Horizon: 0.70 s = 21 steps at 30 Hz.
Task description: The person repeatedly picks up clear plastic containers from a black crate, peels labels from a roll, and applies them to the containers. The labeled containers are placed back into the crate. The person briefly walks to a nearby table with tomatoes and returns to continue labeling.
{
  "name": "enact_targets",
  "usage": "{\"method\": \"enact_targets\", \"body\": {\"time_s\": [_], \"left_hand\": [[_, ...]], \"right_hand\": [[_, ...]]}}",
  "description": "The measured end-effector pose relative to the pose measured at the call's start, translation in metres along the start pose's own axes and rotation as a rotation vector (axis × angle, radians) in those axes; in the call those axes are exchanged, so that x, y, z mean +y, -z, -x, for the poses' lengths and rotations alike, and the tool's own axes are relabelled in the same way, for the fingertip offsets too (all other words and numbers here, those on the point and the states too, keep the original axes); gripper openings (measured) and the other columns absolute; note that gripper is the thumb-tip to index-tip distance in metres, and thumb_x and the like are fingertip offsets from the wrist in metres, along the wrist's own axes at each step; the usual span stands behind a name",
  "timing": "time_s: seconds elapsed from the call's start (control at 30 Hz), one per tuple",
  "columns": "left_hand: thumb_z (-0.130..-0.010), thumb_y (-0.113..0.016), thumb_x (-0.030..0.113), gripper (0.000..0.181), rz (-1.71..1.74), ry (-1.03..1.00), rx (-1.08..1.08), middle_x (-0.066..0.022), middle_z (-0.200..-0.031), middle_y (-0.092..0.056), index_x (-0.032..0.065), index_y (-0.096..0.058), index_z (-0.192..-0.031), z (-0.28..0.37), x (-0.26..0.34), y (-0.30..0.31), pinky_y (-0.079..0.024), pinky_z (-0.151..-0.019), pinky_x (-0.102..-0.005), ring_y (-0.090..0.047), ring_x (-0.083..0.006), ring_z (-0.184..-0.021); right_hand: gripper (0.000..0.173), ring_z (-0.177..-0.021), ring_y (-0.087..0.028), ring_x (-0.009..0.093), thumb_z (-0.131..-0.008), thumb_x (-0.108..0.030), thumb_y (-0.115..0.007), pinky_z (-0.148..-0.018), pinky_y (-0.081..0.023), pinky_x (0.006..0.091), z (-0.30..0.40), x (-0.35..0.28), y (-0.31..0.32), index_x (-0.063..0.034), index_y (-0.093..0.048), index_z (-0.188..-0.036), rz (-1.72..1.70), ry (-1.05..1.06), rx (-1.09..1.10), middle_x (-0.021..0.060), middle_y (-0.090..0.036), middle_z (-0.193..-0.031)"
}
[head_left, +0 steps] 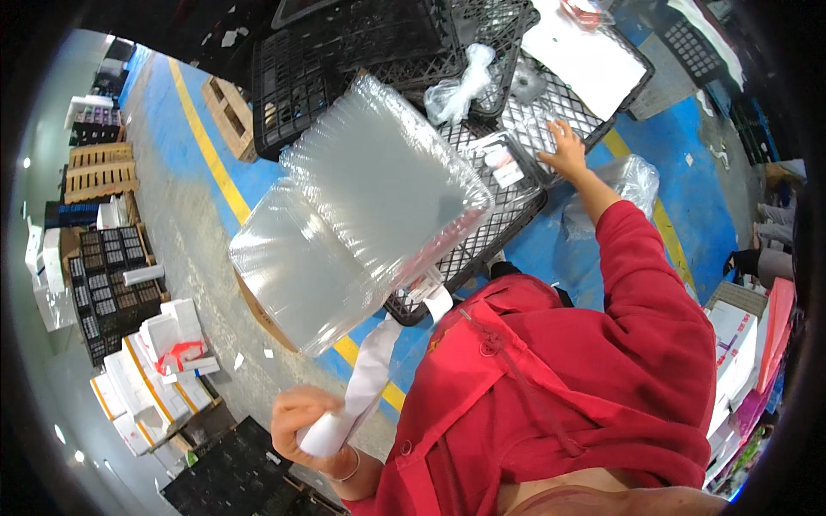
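My left hand point(310, 419) is closed around a long white paper strip point(371, 361), whose far end runs up towards the crate corner. My right hand point(566, 151), fingers spread, is over a black plastic lattice crate point(529, 122) and holds nothing visible. Just left of it, a clear plastic container point(500, 161) with a white label lies on another lattice crate point(493, 219). Two large stacks of clear plastic trays or lids point(393, 187) stand between my hands, partly hiding that crate. Brown cardboard point(261, 316) shows beneath their left edge.
A white sheet point(581, 58) covers the far right crate. Crumpled clear plastic film point(461, 84) lies near dark crates point(348, 51). A plastic-wrapped bundle point(613, 190) sits on the blue floor under my right arm. Wooden pallets point(100, 171) and white foam boxes point(151, 380) stand at left.
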<state>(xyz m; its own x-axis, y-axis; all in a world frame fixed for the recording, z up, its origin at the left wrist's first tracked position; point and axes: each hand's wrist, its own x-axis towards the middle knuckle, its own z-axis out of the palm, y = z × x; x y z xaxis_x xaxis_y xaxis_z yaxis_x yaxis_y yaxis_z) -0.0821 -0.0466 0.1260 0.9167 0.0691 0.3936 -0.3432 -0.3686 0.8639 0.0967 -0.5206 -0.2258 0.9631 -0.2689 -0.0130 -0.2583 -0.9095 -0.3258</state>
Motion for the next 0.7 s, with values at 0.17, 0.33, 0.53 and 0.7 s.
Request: {"method": "enact_targets", "body": {"time_s": [0.17,0.33,0.53,0.7], "left_hand": [[-0.074,-0.065,0.012,0.026,-0.108,0.003,-0.097,-0.0134,-0.079,-0.057,-0.0030,-0.055,-0.093,-0.011,-0.009,0.004,-0.045,-0.063,-0.0273,-0.055,-0.0177,-0.071],[-0.076,-0.070,0.005,0.021,0.293,0.128,-0.030,-0.0105,-0.076,-0.059,-0.0021,-0.054,-0.087,-0.013,-0.015,0.002,-0.041,-0.061,-0.0240,-0.054,-0.0149,-0.067],[-0.072,-0.073,-0.001,0.017,0.301,-0.108,-0.201,-0.0077,-0.070,-0.058,-0.0002,-0.056,-0.077,-0.014,-0.044,0.034,-0.038,-0.054,-0.0248,-0.050,-0.0131,-0.059],[-0.068,-0.072,-0.002,0.017,0.185,-0.158,-0.110,-0.0025,-0.063,-0.058,0.0020,-0.064,-0.082,-0.006,-0.084,0.056,-0.040,-0.048,-0.0222,-0.049,-0.0096,-0.052]], "right_hand": [[0.096,-0.132,-0.031,0.035,-0.073,-0.064,-0.063,-0.107,-0.026,0.0487,-0.061,0.010,0.013,0.0014,-0.034,-0.138,0.003,-0.048,0.121,0.0228,-0.030,-0.143],[0.028,-0.094,-0.060,0.015,-0.088,-0.015,-0.061,-0.082,-0.046,0.0282,0.066,-0.255,0.257,-0.0062,-0.060,-0.114,-0.806,0.622,0.352,0.0065,-0.063,-0.107],[0.027,-0.084,-0.058,0.021,-0.070,-0.014,-0.079,-0.071,-0.046,0.0291,0.188,-0.371,0.256,-0.0052,-0.069,-0.093,-0.938,1.074,-0.517,0.0062,-0.064,-0.086],[0.024,-0.079,-0.061,0.021,-0.071,-0.005,-0.076,-0.067,-0.048,0.0311,0.191,-0.397,0.278,-0.0021,-0.067,-0.093,-0.821,1.315,-0.111,0.0094,-0.065,-0.090]]}}
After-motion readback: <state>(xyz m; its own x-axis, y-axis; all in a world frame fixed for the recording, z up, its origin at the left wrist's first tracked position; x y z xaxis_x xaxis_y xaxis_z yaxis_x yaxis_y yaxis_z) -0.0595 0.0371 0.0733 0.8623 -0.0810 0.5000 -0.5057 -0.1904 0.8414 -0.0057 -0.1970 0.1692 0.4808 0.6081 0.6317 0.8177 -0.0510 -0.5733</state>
